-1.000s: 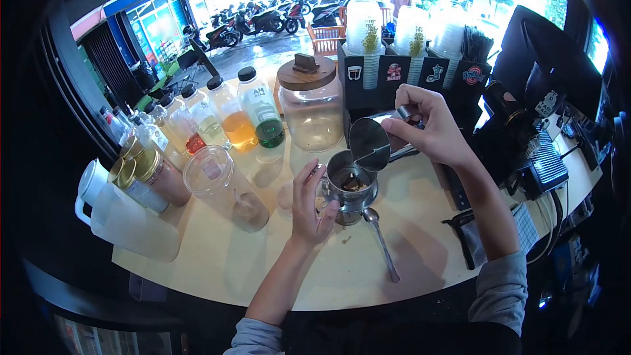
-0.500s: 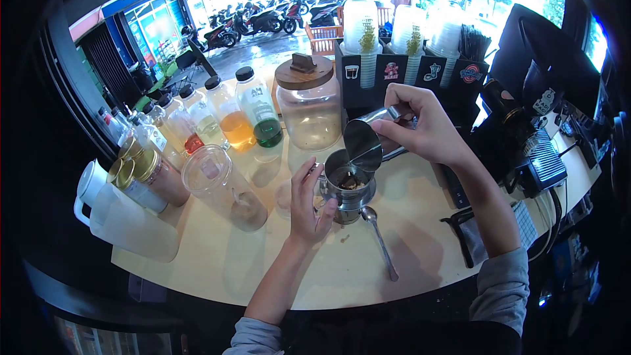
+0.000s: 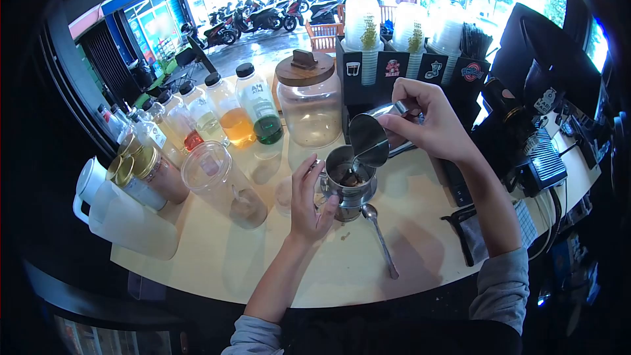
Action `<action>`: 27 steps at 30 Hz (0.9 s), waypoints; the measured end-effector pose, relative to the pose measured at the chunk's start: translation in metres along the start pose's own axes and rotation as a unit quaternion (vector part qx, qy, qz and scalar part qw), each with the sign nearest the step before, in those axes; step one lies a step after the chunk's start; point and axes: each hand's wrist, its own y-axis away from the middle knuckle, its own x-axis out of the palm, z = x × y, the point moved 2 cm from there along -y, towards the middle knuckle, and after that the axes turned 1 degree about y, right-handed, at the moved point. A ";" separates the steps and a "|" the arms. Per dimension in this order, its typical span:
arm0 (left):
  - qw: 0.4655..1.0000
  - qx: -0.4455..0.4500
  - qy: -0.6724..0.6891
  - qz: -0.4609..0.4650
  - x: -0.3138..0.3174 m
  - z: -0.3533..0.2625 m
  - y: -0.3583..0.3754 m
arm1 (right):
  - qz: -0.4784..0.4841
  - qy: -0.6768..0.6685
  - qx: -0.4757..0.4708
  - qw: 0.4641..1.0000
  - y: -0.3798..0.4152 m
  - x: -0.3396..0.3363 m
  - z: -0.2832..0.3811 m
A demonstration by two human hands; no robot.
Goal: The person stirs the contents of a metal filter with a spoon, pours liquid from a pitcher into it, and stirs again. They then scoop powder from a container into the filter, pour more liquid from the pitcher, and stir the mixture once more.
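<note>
The metal cup [image 3: 348,181] stands on the desk [image 3: 315,276], between the two hands. The left hand [image 3: 312,204] rests against its near left side, fingers spread. Above its rim, the right hand [image 3: 427,121] pinches a tilted steel pitcher [image 3: 369,139], a thin stream running into the cup. A spoon [image 3: 381,240] lies just beside, in front of the right forearm.

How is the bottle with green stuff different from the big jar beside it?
The bottle has a black cap, but the jar has a brown lid with a knob. The bottle is slim; the jar is much wider. The bottle holds green liquid; the jar shows nothing green. Both are see-through and stand upright.
</note>
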 end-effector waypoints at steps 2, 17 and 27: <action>1.000 0.001 -0.002 0.001 0.000 0.000 0.000 | -0.004 0.003 -0.008 1.000 0.000 -0.002 0.000; 1.000 0.005 -0.006 0.004 0.000 0.001 0.000 | -0.024 0.037 -0.041 0.998 -0.004 -0.002 0.005; 1.000 0.004 -0.007 0.006 0.000 0.001 0.000 | -0.035 0.040 -0.036 0.998 -0.004 -0.009 0.002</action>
